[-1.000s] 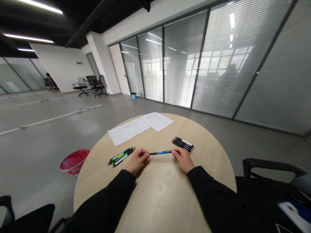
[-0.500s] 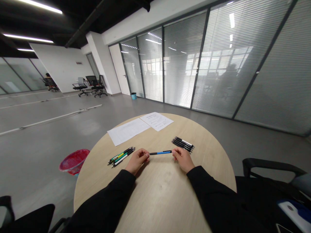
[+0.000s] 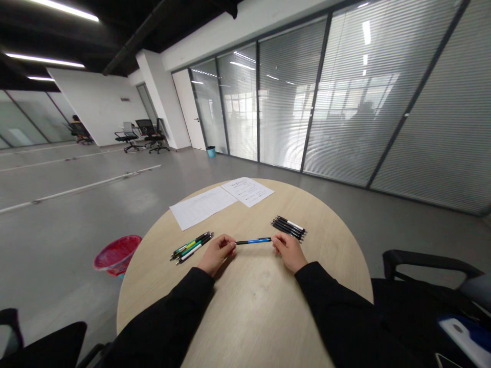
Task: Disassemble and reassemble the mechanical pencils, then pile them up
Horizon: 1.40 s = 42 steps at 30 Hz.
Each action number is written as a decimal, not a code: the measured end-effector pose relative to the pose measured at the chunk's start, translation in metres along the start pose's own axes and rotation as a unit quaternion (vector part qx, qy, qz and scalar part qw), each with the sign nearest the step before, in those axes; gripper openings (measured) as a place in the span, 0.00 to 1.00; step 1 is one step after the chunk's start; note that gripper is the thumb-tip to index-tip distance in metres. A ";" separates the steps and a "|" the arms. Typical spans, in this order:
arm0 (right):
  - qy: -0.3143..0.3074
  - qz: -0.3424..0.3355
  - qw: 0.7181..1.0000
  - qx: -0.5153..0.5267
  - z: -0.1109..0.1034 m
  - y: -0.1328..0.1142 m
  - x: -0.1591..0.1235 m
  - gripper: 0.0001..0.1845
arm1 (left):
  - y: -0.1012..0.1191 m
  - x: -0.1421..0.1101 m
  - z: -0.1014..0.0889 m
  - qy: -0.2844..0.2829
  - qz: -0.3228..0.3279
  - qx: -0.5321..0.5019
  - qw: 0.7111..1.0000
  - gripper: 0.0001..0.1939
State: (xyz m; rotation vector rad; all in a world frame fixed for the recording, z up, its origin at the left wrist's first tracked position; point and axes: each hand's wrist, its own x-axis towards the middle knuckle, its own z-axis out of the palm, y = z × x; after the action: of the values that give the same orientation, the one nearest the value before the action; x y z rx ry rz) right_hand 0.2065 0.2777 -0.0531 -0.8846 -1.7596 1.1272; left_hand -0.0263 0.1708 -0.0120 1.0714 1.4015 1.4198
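A blue pen with a dark grip is held level between my two hands, just above or at the tabletop. My left hand pinches its dark tip end. At the opposite end, my right hand pinches the clicker end between thumb and fingers. Close to the left hand lies a group of pens in green, yellow, white and black, side by side at a slant. Beyond the right hand is a second group of mostly black pens, one with a white barrel, partly behind that hand.
Two printed paper sheets lie at the far side of the round wooden table. A red-lined waste bin stands on the floor to the left. A black chair is at the right, with another at the lower left.
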 end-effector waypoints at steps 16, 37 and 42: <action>-0.003 -0.006 1.000 -0.003 -0.001 -0.003 -0.001 0.16 | -0.004 0.002 -0.002 0.000 -0.004 0.002 1.000 0.17; -0.001 -0.008 0.999 -0.031 -0.002 -0.009 -0.002 0.16 | -0.007 0.004 -0.004 -0.005 -0.005 0.013 1.000 0.17; 0.004 -0.008 1.000 -0.022 -0.002 -0.005 -0.002 0.16 | -0.005 0.003 -0.003 -0.004 -0.003 0.015 1.000 0.17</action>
State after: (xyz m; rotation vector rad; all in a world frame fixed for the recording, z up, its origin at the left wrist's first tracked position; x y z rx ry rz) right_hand 0.2082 0.2751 -0.0481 -0.8987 -1.7874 1.0771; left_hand -0.0304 0.1728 -0.0173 1.0896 1.4233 1.3942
